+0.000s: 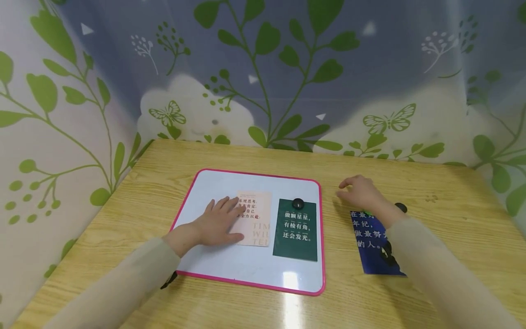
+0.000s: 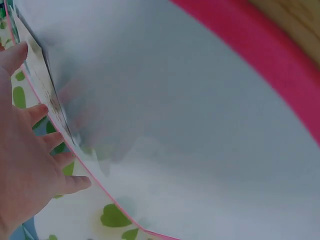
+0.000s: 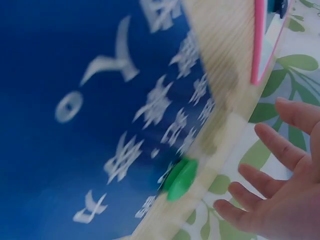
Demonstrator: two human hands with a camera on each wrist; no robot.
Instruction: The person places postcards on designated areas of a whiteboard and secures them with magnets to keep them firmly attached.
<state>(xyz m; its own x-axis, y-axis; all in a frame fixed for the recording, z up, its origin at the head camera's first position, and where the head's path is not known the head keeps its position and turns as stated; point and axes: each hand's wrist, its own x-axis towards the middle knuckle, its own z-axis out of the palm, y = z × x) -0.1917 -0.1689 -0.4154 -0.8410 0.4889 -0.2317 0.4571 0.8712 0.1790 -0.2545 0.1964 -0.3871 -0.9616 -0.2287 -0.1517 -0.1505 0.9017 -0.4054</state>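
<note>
Pinning the pink card [image 1: 255,218] flat on the whiteboard [image 1: 213,183], left hand [image 1: 217,225] spread, fingers straight. Right hand [image 1: 361,192] hovers spread, holding nothing, just right of the whiteboard, above the blue card [image 1: 370,249]. Likely next: fetching the green magnet [image 3: 181,178] to fix the pink card.

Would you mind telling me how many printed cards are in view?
3: a pink card under the left hand on the whiteboard, a green card beside it, and a blue card on the table, partly under the right forearm.

Glossy whiteboard [image 1: 213,183], pink plastic rim; wood-grain table [image 1: 431,192]; matt paper cards [image 1: 296,228].
</note>
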